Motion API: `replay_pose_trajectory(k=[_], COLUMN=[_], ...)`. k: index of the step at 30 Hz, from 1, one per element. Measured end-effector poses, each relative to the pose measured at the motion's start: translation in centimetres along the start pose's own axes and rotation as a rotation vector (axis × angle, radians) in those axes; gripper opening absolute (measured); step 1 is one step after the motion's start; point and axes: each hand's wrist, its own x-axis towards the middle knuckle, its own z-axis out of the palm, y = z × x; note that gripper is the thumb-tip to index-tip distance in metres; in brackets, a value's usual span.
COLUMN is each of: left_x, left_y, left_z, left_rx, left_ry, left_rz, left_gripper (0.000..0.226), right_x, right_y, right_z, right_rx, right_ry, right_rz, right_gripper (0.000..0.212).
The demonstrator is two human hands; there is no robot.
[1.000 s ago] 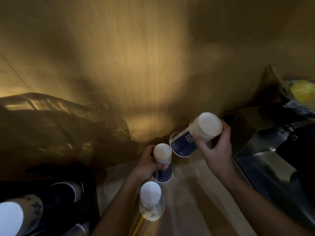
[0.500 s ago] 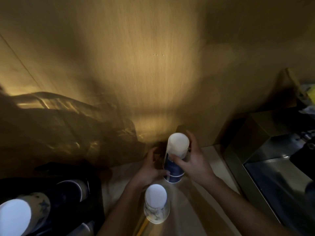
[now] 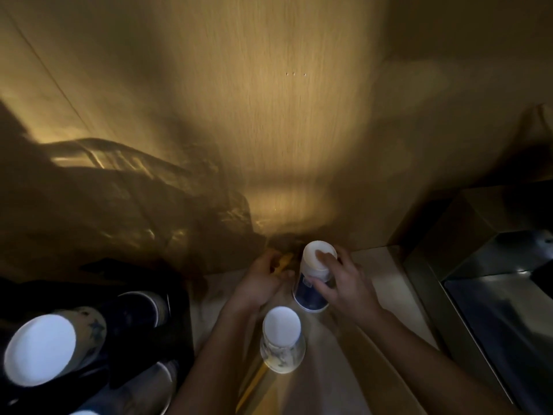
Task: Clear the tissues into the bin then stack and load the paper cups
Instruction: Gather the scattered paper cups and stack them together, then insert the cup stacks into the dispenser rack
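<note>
A stack of upside-down blue-and-white paper cups (image 3: 312, 280) stands on the pale counter (image 3: 386, 274) by the wooden wall. My right hand (image 3: 344, 283) grips the stack from the right, one finger lying over its white top. My left hand (image 3: 260, 283) is just left of the stack, fingers curled near its side; I cannot tell whether it touches it. Closer to me a single upside-down patterned cup (image 3: 282, 339) stands apart on the counter. No tissues show.
A dark tray (image 3: 179, 330) at lower left holds several more cups, one large white base (image 3: 42, 348) nearest. A steel sink (image 3: 493, 310) fills the right. A dark crinkled bag (image 3: 119, 205) leans on the wall at left.
My right hand brought its cup down over the cup my left hand held, forming one stack, then pressed onto its top. My left hand slipped off to the side.
</note>
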Motion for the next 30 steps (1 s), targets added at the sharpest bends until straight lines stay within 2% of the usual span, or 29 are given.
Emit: replay_pose_trajectory(k=[6, 12, 15, 18, 24, 27, 30], left_x=[-4.9, -13.8, -18.8, -22.6, -25.9, -26.5, -26.4], left_y=[3.4, 5.4, 5.5, 4.1, -2.4, -5.1, -6.5], left_z=[-1.5, -2.3, -2.4, -1.7, 1.9, 3.9, 5.7], left_rx=[0.148, 0.192, 0.189, 0.17, 0.357, 0.385, 0.3], left_ry=[0.159, 0.266, 0.219, 0.098, -0.109, -0.049, 0.087], left_rz=[0.065, 0.179, 0.218, 0.172, 0.072, 0.063, 0.087], left_gripper=[0.043, 0.041, 0.044, 0.06, 0.081, 0.086, 0.075], right_x=[-0.3, -0.7, -0.5, -0.4, -0.4, -0.3, -0.4], right_y=[0.5, 0.4, 0.3, 0.1, -0.2, -0.2, 0.0], right_z=[-0.4, -1.1, -1.4, -1.8, -2.3, -2.3, -2.4], right_rx=[-0.05, -0.115, -0.145, -0.18, -0.214, -0.201, -0.21], right_ry=[-0.024, -0.089, -0.149, -0.2, -0.227, -0.24, -0.234], right_rz=[-0.028, -0.031, -0.024, -0.029, -0.027, -0.019, -0.031], right_gripper=[0.057, 0.061, 0.064, 0.064, 0.064, 0.067, 0.068])
